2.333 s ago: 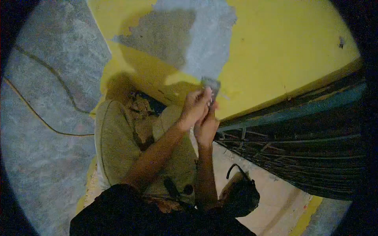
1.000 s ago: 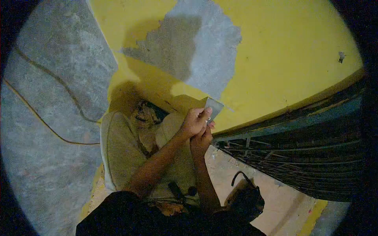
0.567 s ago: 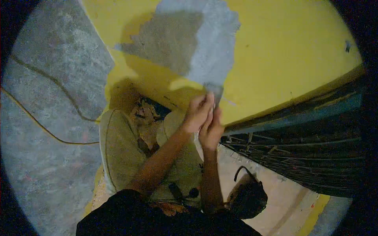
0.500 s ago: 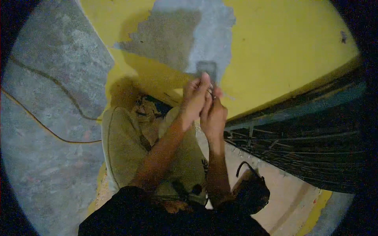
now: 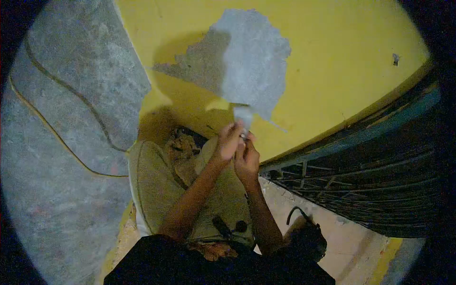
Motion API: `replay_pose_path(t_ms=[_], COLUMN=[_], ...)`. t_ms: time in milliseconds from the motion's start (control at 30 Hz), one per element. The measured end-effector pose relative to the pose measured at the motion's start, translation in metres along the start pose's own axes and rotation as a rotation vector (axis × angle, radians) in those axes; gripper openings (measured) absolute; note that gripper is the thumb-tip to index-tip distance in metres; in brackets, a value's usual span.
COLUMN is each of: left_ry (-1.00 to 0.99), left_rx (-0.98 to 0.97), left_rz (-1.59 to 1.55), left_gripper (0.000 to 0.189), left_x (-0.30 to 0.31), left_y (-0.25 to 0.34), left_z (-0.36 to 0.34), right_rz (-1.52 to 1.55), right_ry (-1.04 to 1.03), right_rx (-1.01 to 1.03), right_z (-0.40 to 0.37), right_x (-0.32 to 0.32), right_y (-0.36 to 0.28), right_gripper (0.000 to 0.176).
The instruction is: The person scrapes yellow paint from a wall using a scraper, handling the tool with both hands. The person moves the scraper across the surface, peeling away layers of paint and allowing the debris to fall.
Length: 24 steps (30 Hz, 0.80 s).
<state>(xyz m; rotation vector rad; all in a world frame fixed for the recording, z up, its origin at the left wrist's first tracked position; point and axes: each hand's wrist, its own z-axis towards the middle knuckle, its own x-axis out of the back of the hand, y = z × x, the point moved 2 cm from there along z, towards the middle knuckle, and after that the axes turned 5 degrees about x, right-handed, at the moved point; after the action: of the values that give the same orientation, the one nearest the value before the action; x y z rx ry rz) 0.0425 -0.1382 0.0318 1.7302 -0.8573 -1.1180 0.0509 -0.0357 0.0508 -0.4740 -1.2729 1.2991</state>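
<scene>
A scraper with a flat, pale grey blade point(image 5: 243, 114) points away from me, slightly blurred. My left hand point(image 5: 229, 141) is closed around it just below the blade. Right beside it, my right hand point(image 5: 247, 160) is closed at the handle end, which the fingers mostly hide. Beyond the blade lies a bare grey patch point(image 5: 256, 61) with ragged edges in the yellow painted surface point(image 5: 332, 61). The blade sits near the lower end of this patch and overlaps the yellow in this view. My forearms reach out over my bent legs in khaki trousers point(image 5: 156, 185).
Dark metal grillwork point(image 5: 351, 185) curves along the right side. A cable point(image 5: 57, 140) runs over the grey floor point(image 5: 61, 199) at left. By my right elbow lies a black object with a strap point(image 5: 306, 237). Brown crumpled material point(image 5: 184, 145) shows beyond my knees.
Both hands and the scraper have drawn back toward me, off the grey patch. The blade now looks pale instead of dark. My view has shifted slightly.
</scene>
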Motion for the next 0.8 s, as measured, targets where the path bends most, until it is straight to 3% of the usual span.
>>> replay_pose_path(t_ms=[33, 67, 133, 200, 233, 300, 467, 700, 800], left_ry=[0.001, 0.000, 0.000, -0.226, -0.227, -0.259, -0.276, -0.286, -0.258], left_rx=[-0.003, -0.016, -0.030, 0.120, 0.120, 0.340, 0.345, 0.439, 0.361], left_rz=[-0.009, 0.034, 0.068, -0.391, -0.401, -0.597, -0.589, -0.618, -0.595], left_gripper=[0.045, 0.044, 0.043, 0.039, 0.039, 0.035, 0.030, 0.025, 0.024], left_x=[-0.009, -0.020, -0.038, -0.053, -0.062, -0.072, -0.066, -0.075, -0.081], left_y=[-0.006, -0.012, -0.033, -0.059, -0.059, -0.059, -0.039, -0.039, -0.042], left_z=[-0.002, -0.004, -0.002, 0.004, 0.002, 0.001, 0.002, 0.001, 0.006], right_rz=[0.037, 0.029, -0.142, -0.255, -0.353, -0.442, -0.562, -0.477, -0.513], right_ry=[-0.070, -0.075, 0.100, 0.077, 0.063, 0.002, 0.025, -0.004, -0.003], right_rx=[-0.212, -0.208, 0.009, 0.020, 0.030, -0.086, 0.196, 0.147, 0.082], right_z=[-0.008, -0.014, -0.022, -0.026, -0.028, -0.027, -0.017, -0.019, -0.019], right_x=[0.009, 0.020, 0.042, 0.058, 0.070, 0.084, 0.080, 0.092, 0.093], right_y=[0.007, 0.012, 0.015, 0.011, 0.006, -0.005, 0.002, -0.003, 0.002], right_gripper=[0.042, 0.042, 0.040, 0.035, 0.031, 0.028, 0.024, 0.016, 0.016])
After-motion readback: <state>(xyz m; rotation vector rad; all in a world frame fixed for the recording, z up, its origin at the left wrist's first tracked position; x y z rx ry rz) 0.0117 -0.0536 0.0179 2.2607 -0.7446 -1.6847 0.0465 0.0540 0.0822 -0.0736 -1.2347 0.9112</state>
